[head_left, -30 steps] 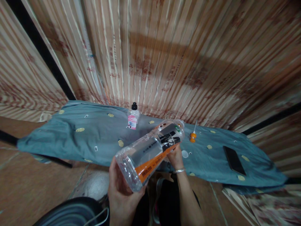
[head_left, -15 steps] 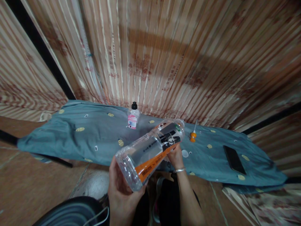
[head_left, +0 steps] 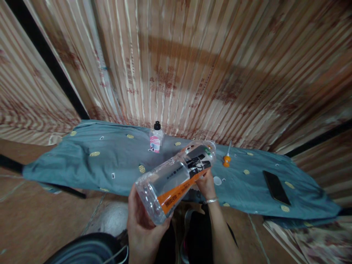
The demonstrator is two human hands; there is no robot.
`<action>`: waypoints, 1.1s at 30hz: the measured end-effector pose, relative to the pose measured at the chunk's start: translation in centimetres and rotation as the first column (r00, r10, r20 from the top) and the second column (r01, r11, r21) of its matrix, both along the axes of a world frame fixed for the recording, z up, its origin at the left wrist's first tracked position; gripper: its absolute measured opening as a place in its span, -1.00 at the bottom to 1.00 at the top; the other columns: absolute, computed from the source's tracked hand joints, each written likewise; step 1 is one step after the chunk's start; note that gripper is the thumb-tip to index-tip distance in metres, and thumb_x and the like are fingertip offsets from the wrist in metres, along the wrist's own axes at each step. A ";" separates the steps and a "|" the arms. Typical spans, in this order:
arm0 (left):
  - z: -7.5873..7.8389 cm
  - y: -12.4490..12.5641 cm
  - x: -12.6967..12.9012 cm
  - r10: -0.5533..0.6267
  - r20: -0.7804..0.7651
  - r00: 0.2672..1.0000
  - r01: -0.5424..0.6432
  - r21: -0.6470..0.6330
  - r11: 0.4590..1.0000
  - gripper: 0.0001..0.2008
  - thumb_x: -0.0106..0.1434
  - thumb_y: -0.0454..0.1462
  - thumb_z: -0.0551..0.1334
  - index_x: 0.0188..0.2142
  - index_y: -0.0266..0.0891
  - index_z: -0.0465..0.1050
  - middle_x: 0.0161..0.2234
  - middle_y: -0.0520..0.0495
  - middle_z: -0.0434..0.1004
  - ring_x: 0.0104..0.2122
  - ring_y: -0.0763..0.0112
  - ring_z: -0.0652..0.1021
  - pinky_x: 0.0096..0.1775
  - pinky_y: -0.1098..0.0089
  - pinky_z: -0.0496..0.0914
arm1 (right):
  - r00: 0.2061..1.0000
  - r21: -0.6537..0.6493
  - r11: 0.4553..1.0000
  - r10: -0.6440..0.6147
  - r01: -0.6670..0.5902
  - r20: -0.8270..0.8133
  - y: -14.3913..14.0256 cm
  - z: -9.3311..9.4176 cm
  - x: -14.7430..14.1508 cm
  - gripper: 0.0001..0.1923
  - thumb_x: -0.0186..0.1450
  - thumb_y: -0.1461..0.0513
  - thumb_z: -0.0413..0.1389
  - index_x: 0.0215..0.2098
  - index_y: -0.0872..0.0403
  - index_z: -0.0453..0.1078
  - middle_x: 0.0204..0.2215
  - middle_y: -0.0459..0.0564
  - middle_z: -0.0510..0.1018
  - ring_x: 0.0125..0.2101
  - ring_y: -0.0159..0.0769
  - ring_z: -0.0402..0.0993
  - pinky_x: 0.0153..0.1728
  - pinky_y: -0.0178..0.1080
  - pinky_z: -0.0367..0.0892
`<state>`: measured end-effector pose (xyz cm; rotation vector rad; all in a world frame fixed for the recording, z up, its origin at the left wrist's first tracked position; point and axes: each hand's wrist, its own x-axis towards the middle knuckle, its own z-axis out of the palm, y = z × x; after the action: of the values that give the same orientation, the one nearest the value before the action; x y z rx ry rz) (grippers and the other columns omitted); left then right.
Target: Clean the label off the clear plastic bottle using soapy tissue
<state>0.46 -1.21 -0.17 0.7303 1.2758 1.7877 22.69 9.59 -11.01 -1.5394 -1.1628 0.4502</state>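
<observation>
A large clear plastic bottle [head_left: 176, 179] with an orange and black label lies tilted, its base toward me and its neck pointing away to the upper right. My left hand [head_left: 143, 227] cups the bottle's base from below. My right hand [head_left: 206, 183] grips the underside of the bottle near its neck, a silver bracelet on the wrist. A small white cap [head_left: 217, 180] lies on the blue-grey cloth [head_left: 96, 165] just right of my right hand.
A small pink-labelled bottle with a black cap [head_left: 156, 137] stands at the cloth's back edge. An orange nozzle piece [head_left: 226, 159] and a black phone [head_left: 276, 187] lie to the right. Striped curtains [head_left: 192, 66] hang behind. A dark round container [head_left: 88, 251] sits at bottom left.
The view has shifted slightly; the bottle and both hands keep nearly the same pose.
</observation>
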 end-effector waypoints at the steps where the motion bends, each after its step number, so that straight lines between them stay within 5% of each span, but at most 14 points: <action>1: 0.0 0.0 0.0 -0.005 0.002 1.000 0.005 -0.002 1.000 -0.03 -0.17 -0.28 0.66 0.28 -0.11 0.48 0.12 -0.16 0.69 0.06 0.01 0.71 -0.02 0.31 0.63 | 1.000 -0.001 1.000 0.008 -0.008 -0.002 0.0 0.0 0.0 -0.46 0.11 -0.06 0.31 -0.06 0.02 0.36 -0.15 0.18 0.70 -0.14 0.07 0.66 -0.08 0.10 0.58; 17: 0.1 0.1 0.1 -0.005 0.033 0.999 0.005 -0.004 1.000 -0.08 -0.16 -0.30 0.64 0.24 -0.10 0.49 0.11 -0.13 0.70 0.05 0.04 0.72 -0.04 0.34 0.63 | 0.999 -0.074 0.997 0.020 -0.022 -0.027 -0.6 1.6 -0.6 -0.43 0.08 -0.07 0.34 -0.10 -0.01 0.28 -0.16 0.13 0.67 -0.14 0.03 0.60 -0.06 0.00 0.52; 33: -0.1 0.0 -0.2 -0.047 0.036 0.998 0.048 -0.016 0.999 -0.04 -0.13 -0.25 0.66 0.29 -0.08 0.47 0.15 -0.15 0.67 0.08 -0.03 0.70 -0.02 0.28 0.64 | 1.000 -0.005 1.000 -0.020 0.020 -0.011 0.1 0.6 -0.4 -0.44 0.02 -0.10 0.33 -0.13 -0.06 0.32 -0.23 0.10 0.67 -0.21 0.07 0.62 -0.15 0.12 0.57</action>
<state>0.29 -1.21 -0.31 0.7107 1.2387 1.7427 22.34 9.69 -10.42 -1.5496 -1.1377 0.4478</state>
